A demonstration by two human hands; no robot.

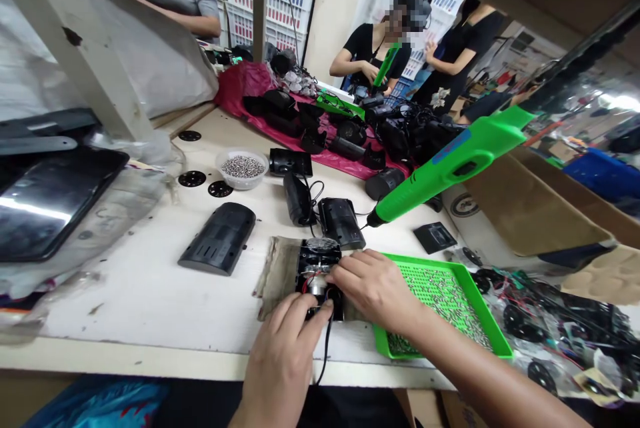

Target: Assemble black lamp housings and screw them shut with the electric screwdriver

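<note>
An opened black plastic housing point(339, 261) lies on a brown cloth pad point(280, 268) at the table's front. Inside it sit a small silvery motor point(316, 286) and red wires. My left hand point(287, 341) grips the near end of the housing between thumb and fingers, beside a black cord point(326, 351). My right hand point(373, 287) reaches in from the right, its fingers closed at the motor's edge; whatever they pinch is hidden. Just behind the housing, a green electric screwdriver point(440, 168) hangs tilted, tip downward.
A green tray point(463, 275) of screws stands at right, a bowl point(243, 178) of small metal parts further back. Black shells point(220, 238) and flat discs point(192, 179) lie around. Wired parts point(525, 321) crowd the right edge. Several people are across the table.
</note>
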